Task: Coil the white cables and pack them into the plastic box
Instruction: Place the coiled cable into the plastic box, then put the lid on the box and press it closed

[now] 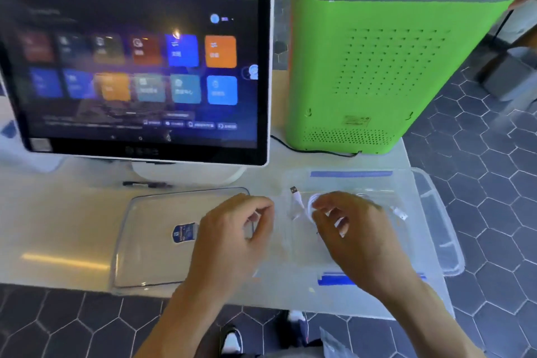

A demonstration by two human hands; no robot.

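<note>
A clear plastic box (430,200) with blue clips stands on the white table, right of centre. Inside it lies a coiled white cable (311,203); its USB plug (294,191) sticks up at the left and another connector (402,214) lies to the right. My right hand (353,229) hovers inside the box with curled fingers and thumb pinching the coil, hiding most of it. My left hand (235,229) hangs over the box's left edge, fingers loosely curled, holding nothing.
The box's clear lid (151,241), with a blue label, lies flat to the left. A touchscreen monitor (139,67) stands behind it, with a black pen (145,184) at its base. A green perforated case (377,67) with a black cord stands behind the box.
</note>
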